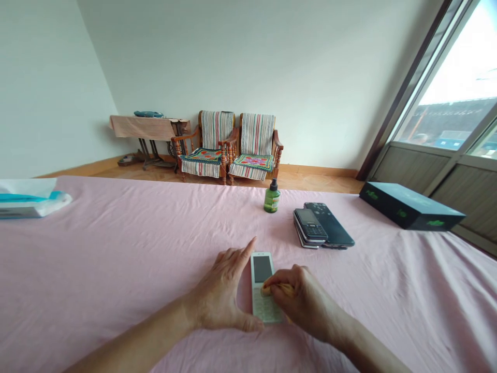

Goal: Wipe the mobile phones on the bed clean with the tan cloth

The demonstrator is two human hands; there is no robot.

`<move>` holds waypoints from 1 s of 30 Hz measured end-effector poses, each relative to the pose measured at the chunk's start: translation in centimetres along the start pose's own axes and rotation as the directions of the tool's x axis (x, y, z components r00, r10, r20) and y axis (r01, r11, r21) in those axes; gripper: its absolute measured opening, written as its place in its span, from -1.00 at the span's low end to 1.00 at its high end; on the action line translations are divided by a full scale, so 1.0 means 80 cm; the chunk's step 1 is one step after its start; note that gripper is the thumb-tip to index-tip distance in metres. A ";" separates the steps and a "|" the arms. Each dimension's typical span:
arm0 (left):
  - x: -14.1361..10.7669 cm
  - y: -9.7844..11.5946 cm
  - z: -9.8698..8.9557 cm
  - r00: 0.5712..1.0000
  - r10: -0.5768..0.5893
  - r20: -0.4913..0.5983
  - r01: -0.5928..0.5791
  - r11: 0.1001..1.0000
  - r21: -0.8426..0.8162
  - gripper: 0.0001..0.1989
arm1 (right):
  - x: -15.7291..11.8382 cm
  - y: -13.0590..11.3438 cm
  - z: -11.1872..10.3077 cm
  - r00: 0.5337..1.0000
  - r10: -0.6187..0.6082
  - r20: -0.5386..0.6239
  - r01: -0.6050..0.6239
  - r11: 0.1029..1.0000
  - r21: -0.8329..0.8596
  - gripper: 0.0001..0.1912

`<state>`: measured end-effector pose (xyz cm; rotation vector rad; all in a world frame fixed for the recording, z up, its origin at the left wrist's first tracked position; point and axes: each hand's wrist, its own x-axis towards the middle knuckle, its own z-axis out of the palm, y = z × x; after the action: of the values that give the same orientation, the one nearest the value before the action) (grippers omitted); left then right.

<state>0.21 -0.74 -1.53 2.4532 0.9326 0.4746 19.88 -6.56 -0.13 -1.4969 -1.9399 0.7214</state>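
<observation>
A white keypad phone [262,267] lies face up on the pink cloth in front of me, its small screen away from me and its keys nearer. Along the phone's left side rests my left hand [222,285], fingers stretched out and thumb by the lower edge. My right hand [301,296] is closed on a yellowish cloth [286,290], mostly hidden in the fingers, and presses it on the upper keys just below the screen.
Beyond the phone stands a green spray bottle [272,197]. Several stacked phones [310,228] lie to its right beside a larger dark device [330,223]. A black box [409,207] sits far right, a tissue pack [31,199] far left. Two chairs [254,140] stand by the wall.
</observation>
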 end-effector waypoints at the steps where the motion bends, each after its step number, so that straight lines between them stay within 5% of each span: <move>1: 0.000 0.000 0.000 1.000 0.003 0.003 -0.003 1.000 0.001 0.38 | 0.000 0.001 0.000 1.000 0.009 0.007 -0.009 1.000 0.006 -0.70; 7: 0.001 0.000 -0.001 0.999 -0.007 0.033 0.007 1.000 0.007 0.36 | 0.000 0.002 0.003 0.999 -0.036 0.012 0.035 0.998 0.047 -0.66; 14: 0.002 0.001 -0.002 0.999 0.008 0.039 -0.009 1.000 0.017 0.34 | -0.001 0.018 -0.013 0.998 0.028 0.055 -0.042 0.959 0.279 -0.72; 23: 0.003 0.004 -0.004 0.999 -0.005 0.040 0.004 1.000 0.008 0.33 | 0.004 0.011 -0.003 0.977 -0.192 0.091 0.199 0.978 -0.062 -0.69; 30: 0.002 0.002 -0.001 1.000 0.010 0.028 -0.010 1.000 0.009 0.33 | 0.006 0.009 -0.012 0.953 -0.251 0.168 0.266 0.961 -0.073 -0.71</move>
<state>0.32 -0.72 -1.34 2.4675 0.9135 0.4392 20.94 -5.87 0.08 -1.2356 -2.2661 0.6534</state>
